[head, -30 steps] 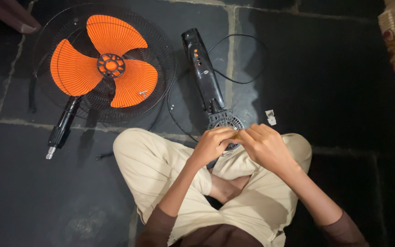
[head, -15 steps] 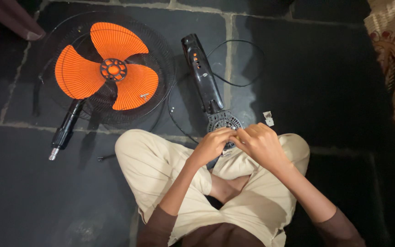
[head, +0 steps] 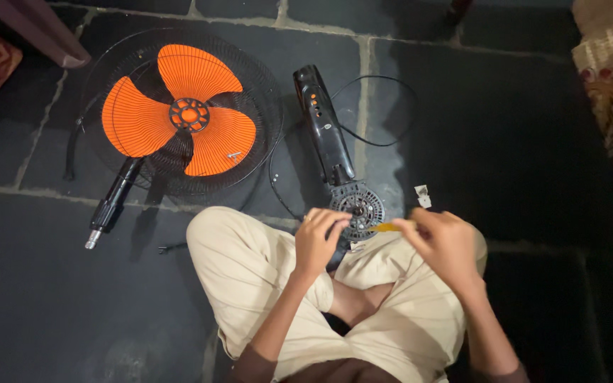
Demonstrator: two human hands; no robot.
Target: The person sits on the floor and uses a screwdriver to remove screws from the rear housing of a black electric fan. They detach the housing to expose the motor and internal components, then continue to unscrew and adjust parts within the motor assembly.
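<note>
Nearest, our left hand (head: 321, 241) grips the ribbed round motor (head: 357, 209) end; our right hand (head: 445, 245) pinches a thin yellow tool (head: 386, 228) pointing left, its tip hard to make out. The motor's black plastic body (head: 324, 128) runs away along the stone floor (head: 505, 128). Farther left lies the glossy orange blade (head: 182, 117) in a wire grille (head: 264, 92).
</note>
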